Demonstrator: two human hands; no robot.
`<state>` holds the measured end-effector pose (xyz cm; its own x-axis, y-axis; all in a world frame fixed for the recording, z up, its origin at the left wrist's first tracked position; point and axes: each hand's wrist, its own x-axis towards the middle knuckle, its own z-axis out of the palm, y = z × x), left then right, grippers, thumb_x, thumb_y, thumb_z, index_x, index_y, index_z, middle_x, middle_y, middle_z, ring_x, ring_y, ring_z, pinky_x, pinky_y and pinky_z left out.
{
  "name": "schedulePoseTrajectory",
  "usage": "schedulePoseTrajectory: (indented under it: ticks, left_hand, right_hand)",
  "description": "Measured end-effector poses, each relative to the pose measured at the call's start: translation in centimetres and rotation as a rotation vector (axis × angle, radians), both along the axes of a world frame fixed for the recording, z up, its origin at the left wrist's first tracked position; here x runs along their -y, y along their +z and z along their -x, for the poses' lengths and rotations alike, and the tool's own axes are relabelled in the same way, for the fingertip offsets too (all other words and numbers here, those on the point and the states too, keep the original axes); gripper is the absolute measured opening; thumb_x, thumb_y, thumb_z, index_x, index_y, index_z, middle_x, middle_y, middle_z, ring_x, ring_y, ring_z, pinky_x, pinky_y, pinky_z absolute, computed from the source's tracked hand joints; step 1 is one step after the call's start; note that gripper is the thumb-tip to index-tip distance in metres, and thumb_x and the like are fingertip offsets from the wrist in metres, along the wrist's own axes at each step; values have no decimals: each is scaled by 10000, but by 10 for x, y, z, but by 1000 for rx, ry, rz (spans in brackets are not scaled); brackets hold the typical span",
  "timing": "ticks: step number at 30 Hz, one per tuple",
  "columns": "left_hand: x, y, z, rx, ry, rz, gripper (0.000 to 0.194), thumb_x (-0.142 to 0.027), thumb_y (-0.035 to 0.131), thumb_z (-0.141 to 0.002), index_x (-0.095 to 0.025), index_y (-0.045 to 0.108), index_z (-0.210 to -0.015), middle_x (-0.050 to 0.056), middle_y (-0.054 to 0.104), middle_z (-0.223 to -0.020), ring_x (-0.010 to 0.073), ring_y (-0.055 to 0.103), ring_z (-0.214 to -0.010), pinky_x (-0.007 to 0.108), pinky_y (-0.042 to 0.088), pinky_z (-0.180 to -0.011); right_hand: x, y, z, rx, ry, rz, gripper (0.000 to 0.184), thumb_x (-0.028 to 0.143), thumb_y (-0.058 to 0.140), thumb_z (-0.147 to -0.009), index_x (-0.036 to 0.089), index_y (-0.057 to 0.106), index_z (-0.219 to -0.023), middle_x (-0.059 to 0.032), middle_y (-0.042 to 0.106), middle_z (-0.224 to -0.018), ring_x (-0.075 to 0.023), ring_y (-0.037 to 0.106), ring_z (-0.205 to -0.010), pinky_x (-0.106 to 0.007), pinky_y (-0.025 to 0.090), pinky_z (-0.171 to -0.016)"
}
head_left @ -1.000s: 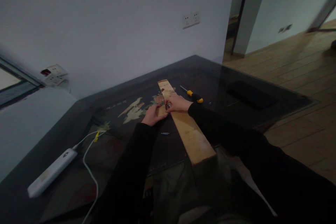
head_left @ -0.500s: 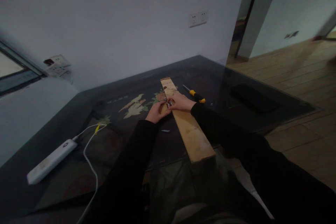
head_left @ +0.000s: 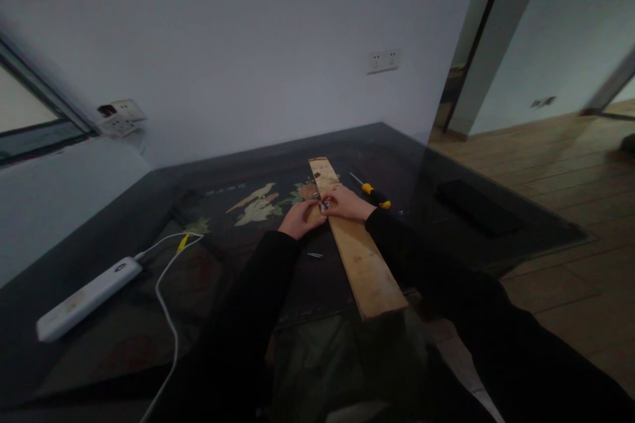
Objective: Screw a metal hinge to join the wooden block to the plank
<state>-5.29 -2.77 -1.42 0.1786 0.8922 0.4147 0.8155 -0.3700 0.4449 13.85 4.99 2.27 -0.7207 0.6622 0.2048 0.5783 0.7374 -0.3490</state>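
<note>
Head view shows me the wooden board (head_left: 367, 261) on the table (head_left: 417, 158), long axis running away and slightly left, right hand (head_left: 349, 203) across it pinching a shiny piece (head_left: 325, 206), left hand (head_left: 297, 220) curled at its left edge, hold unclear.

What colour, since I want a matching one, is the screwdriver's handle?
Yellow and black: the screwdriver's handle shows in the head view, the only one.

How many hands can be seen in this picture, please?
2: the left hand is at the left edge of the wooden board; the right hand is over the board. Both are near a small shiny piece. No others show.
</note>
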Motion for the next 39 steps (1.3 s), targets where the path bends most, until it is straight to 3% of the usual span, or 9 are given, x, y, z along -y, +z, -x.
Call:
schedulePoseTrajectory:
  ticks: [19, 26, 32, 39]
  left_hand:
    - [1, 3, -2, 156, -1, 58, 538, -494, 731, -688, -180, 587, -1100, 103, 672, -1087, 266, 640, -1010, 407, 497, -902]
    - [1, 4, -1, 153, -8, 59, 527, -485, 744, -682, -190, 588, -1091, 97, 673, -1093, 265, 635, -1020, 405, 490, -910]
    - [4, 8, -4, 140, -34, 58, 480, -470, 729, -703, -193, 600, -1073, 88, 680, -1063, 253, 645, -988, 395, 496, -893]
    - [3, 6, -3, 139, -18, 55, 467, -456, 735, -696, -187, 607, -1057, 84, 687, -1041, 252, 650, -971, 390, 501, -877]
  right_hand:
    - [-3, -3, -1, -110, 43, 17, 340, 328, 713, -746, 192, 700, -1058, -70, 640, -956, -183, 554, -910, -269, 394, -794]
    - [-6, -7, -1, -115, 47, 14, 342, 370, 704, -751, 207, 702, -1051, -87, 621, -1004, -210, 554, -990, -302, 401, -862]
    - [0, 0, -3, -109, 35, 38, 344, 379, 693, -761, 200, 706, -1055, -85, 637, -996, -196, 555, -978, -299, 399, -868]
    - [3, 13, -4, -262, 0, 105, 262, 290, 670, -781, 128, 703, -985, -67, 662, -893, -123, 552, -751, -230, 405, -698]
